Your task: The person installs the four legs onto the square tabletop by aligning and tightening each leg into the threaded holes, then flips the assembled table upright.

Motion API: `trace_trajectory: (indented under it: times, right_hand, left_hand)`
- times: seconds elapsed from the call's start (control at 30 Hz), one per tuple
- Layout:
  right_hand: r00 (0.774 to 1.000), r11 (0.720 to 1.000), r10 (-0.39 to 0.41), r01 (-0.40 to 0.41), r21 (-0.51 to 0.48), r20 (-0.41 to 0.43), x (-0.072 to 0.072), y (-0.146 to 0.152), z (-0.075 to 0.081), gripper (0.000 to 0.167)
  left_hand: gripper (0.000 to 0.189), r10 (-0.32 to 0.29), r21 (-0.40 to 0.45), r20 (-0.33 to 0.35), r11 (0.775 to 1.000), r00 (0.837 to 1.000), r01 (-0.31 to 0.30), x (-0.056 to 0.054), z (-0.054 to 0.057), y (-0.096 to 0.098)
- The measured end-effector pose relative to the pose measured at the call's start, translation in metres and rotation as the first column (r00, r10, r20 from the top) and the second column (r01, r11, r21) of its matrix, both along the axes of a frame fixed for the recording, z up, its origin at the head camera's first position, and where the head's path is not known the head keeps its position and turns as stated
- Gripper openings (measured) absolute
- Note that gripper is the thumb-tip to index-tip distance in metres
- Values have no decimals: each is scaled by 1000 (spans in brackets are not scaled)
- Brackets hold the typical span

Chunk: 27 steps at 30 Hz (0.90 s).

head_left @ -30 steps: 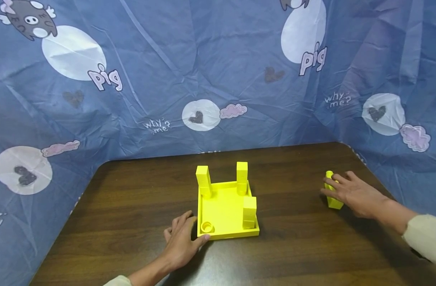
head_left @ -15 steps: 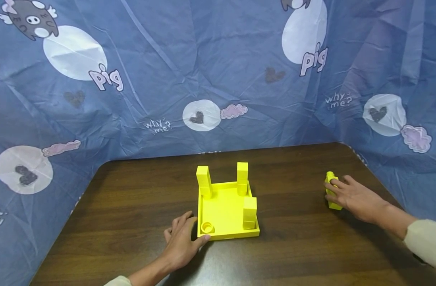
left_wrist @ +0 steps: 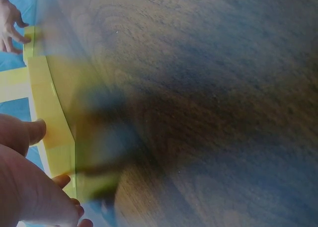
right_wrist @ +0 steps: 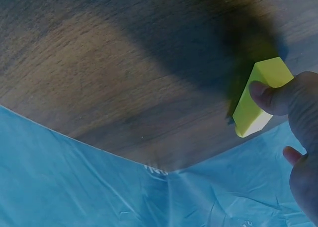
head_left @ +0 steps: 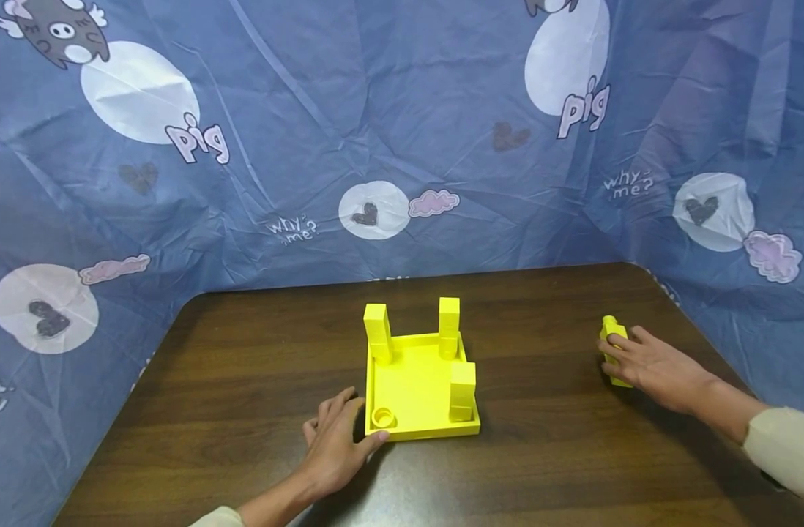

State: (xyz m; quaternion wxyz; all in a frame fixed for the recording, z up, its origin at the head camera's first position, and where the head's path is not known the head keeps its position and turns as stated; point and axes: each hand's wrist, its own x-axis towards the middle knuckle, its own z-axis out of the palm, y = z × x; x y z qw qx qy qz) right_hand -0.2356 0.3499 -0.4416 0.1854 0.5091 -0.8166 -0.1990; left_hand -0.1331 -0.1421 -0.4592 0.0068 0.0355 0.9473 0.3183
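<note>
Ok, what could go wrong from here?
The tray may swivel if bumped, since the left hand holds only its near-left corner. If the right hand carries the loose block toward the tray, it might knock the near-right post, which stands on that side. The left hand sits close to the round socket and might crowd it.

A creased blue fabric backdrop [head_left: 277,110] fills the upper part of the head view and runs down both sides. Printed on it are a dark grey winged cartoon pig [head_left: 59,31] at upper left and, near the centre, a round white disc with a grey heart [head_left: 374,211] (a pink cloud [head_left: 433,203] sits at its right edge). A dark brown wood-grained surface [head_left: 257,351] spreads across the lower frame.
</note>
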Motion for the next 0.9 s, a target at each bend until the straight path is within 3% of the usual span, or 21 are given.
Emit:
trace_trajectory:
  times: [0.53, 0.7, 0.9]
  right_hand:
    - [998, 995, 37, -32, 92, -44, 0, -3, 9, 47]
    - [998, 999, 46, -44, 29, -44, -2, -6, 16, 44]
    - [1000, 985, -29, 30, -167, 8, -6, -16, 26, 48]
  left_hand:
    - [53, 0, 6, 3, 1000, 1000, 0, -1, -2, -1]
    - [52, -1, 8, -8, 1000, 1000, 2, 0, -3, -1]
    - [51, -5, 15, -17, 1000, 1000, 5, 0, -2, -2]
